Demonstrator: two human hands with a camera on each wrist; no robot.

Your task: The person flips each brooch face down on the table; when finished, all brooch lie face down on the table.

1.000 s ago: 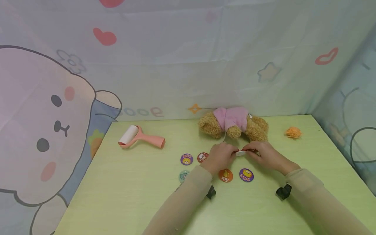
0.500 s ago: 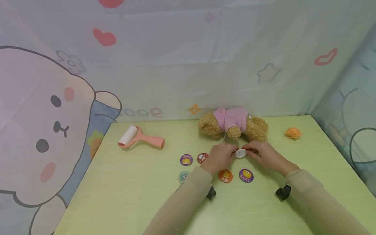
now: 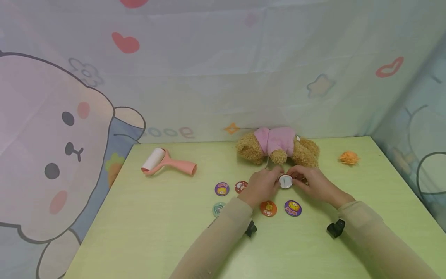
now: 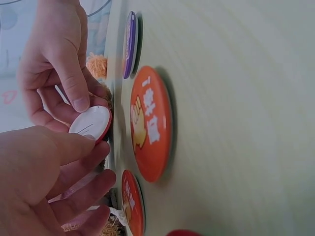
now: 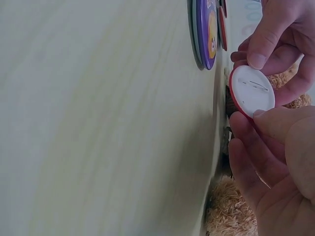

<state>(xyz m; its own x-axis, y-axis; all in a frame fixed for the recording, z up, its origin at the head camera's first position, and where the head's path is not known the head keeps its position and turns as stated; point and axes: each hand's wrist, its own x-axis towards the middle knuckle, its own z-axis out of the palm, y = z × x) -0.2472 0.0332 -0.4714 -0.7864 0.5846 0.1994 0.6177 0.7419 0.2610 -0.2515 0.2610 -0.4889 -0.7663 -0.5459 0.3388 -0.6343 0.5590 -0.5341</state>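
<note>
Between the two hands is a round pin badge (image 3: 285, 181), its white back facing me. In the right wrist view the badge (image 5: 252, 91) shows a red edge and a thin metal pin across its back. My left hand (image 3: 263, 185) pinches one side between thumb and fingers. The opposite side is pinched by my right hand (image 3: 312, 183). Just behind the hands lies a teddy bear (image 3: 277, 142) on its side, in a pink top. Nearest in front are an orange badge (image 3: 268, 208) and a purple badge (image 3: 293, 208), lying face up.
Left of the left hand lie another purple badge (image 3: 222, 189), a red badge (image 3: 241, 186) and a teal badge (image 3: 218, 209), partly covered by the sleeve. A pink lint roller (image 3: 168, 162) lies at the back left. An orange fuzzy clump (image 3: 349, 157) is at the back right.
The badge has been tilted between the fingers, from nearly edge-on to its white back showing fully with the pin visible. Both hands stay in about the same place.
</note>
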